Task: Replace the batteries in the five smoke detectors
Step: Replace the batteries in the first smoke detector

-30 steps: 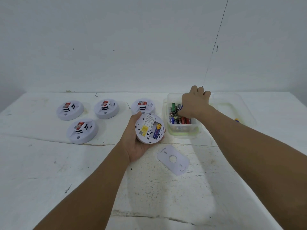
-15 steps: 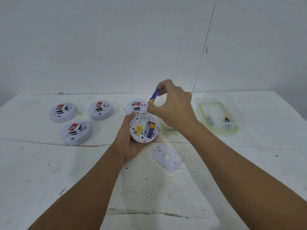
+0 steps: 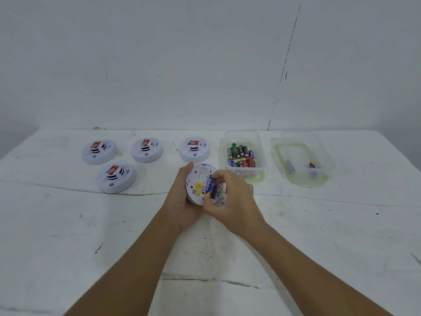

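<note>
My left hand [image 3: 182, 201] grips an overturned white smoke detector [image 3: 198, 179] above the table's middle, its back side and yellow label facing me. My right hand [image 3: 230, 199] pinches a blue battery [image 3: 210, 188] with a yellow end and holds it against the detector's battery slot. Several more white smoke detectors with red stickers lie face up on the table, among them the far-left detector [image 3: 99, 151] and the front-left detector [image 3: 115, 177]. The loose back cover is hidden behind my hands.
A clear plastic box [image 3: 245, 135] full of mixed batteries stands just beyond my right hand. Further right sits a second clear box [image 3: 303, 137] holding two batteries. The white table [image 3: 68, 236] runs back to a white wall.
My right hand left the battery box with a blue battery, lifted it, then brought it down onto the detector's back. The view shifted slightly.
</note>
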The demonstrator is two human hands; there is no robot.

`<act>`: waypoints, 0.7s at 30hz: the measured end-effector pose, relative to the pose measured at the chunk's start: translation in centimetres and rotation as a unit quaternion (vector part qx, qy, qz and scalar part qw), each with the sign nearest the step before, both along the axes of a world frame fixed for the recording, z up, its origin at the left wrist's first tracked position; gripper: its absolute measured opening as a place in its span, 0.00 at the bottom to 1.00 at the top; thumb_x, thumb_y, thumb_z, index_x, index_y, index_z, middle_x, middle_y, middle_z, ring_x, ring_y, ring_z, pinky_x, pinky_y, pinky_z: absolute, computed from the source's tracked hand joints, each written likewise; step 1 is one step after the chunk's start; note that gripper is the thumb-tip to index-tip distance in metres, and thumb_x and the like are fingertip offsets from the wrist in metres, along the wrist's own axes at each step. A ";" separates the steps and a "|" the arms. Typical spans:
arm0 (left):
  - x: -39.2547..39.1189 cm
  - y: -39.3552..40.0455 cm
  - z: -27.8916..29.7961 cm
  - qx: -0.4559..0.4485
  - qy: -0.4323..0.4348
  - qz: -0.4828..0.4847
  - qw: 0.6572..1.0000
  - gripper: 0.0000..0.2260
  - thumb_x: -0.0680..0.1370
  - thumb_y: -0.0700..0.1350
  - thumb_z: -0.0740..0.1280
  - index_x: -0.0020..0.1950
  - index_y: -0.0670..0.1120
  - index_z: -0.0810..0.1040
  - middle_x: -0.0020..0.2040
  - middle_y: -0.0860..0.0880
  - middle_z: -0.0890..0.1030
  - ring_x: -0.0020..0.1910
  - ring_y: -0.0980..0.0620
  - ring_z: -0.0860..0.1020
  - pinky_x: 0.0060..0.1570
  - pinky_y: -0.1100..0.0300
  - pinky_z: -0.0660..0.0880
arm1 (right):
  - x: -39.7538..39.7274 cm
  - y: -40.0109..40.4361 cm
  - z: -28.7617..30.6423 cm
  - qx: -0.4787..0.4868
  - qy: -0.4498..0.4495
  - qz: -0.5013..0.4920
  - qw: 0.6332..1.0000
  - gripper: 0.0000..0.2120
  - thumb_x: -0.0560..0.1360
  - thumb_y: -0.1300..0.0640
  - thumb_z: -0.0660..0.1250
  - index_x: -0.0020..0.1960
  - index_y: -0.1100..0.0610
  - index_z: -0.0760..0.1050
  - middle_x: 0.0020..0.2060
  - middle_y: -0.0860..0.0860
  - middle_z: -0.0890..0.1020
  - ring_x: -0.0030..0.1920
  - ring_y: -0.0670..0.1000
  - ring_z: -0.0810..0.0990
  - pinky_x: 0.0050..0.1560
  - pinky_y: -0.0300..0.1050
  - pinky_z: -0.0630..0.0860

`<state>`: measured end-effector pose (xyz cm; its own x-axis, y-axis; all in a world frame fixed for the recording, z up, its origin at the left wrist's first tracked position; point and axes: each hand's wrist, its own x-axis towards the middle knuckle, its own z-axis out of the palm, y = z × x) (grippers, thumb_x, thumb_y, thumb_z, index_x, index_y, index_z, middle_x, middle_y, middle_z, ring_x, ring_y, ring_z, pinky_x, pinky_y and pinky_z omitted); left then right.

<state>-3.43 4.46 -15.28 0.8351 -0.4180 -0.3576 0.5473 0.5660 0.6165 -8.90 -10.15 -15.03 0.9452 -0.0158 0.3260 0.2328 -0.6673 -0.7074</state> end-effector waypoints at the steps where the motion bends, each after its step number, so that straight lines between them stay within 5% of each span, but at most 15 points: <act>1: -0.6 0.0 0.0 -0.006 0.004 0.004 1.000 0.23 0.78 0.60 0.65 0.59 0.41 0.84 0.57 0.39 0.83 0.56 0.41 0.82 0.61 0.44 0.78 | -0.3 0.1 -0.3 -0.001 -0.013 0.003 1.000 0.25 0.70 0.43 0.70 0.65 0.49 0.73 0.54 0.39 0.77 0.57 0.45 0.75 0.59 0.48 0.65; 9: -2.0 0.2 -0.3 -0.034 0.006 0.032 0.999 0.24 0.80 0.60 0.65 0.63 0.41 0.81 0.57 0.39 0.82 0.55 0.43 0.82 0.66 0.45 0.75 | -0.6 -0.1 -2.8 -0.029 -0.085 -0.001 0.996 0.25 0.73 0.39 0.69 0.67 0.49 0.80 0.52 0.46 0.77 0.55 0.49 0.76 0.57 0.49 0.70; 13: -1.7 0.4 -0.4 -0.024 0.015 0.007 1.000 0.28 0.79 0.61 0.65 0.66 0.39 0.80 0.61 0.37 0.82 0.58 0.40 0.82 0.73 0.43 0.70 | 0.4 -0.4 -3.7 -0.019 -0.144 0.001 0.989 0.22 0.76 0.44 0.72 0.65 0.54 0.83 0.49 0.49 0.79 0.49 0.50 0.79 0.48 0.56 0.78; 16: -1.5 0.5 -0.5 -0.022 0.021 0.003 1.000 0.28 0.80 0.62 0.64 0.64 0.39 0.83 0.61 0.36 0.82 0.57 0.39 0.83 0.67 0.44 0.73 | 0.6 -0.6 -3.7 -0.003 -0.163 0.008 0.987 0.21 0.76 0.46 0.73 0.64 0.55 0.83 0.47 0.50 0.79 0.48 0.49 0.80 0.45 0.56 0.79; 21: -1.4 0.5 -0.5 -0.017 0.023 -0.002 1.000 0.27 0.81 0.62 0.63 0.61 0.40 0.85 0.60 0.37 0.83 0.55 0.39 0.84 0.56 0.45 0.81 | 0.1 -0.8 -3.4 0.026 -0.102 0.020 0.994 0.24 0.76 0.41 0.72 0.68 0.51 0.80 0.52 0.47 0.79 0.52 0.47 0.79 0.54 0.60 0.79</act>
<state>-4.84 4.98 -15.76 0.8167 -0.4332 -0.3812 0.5765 0.5841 0.5714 -8.85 -10.99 -18.40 0.8594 -0.0023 0.5114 0.4006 -0.6185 -0.6760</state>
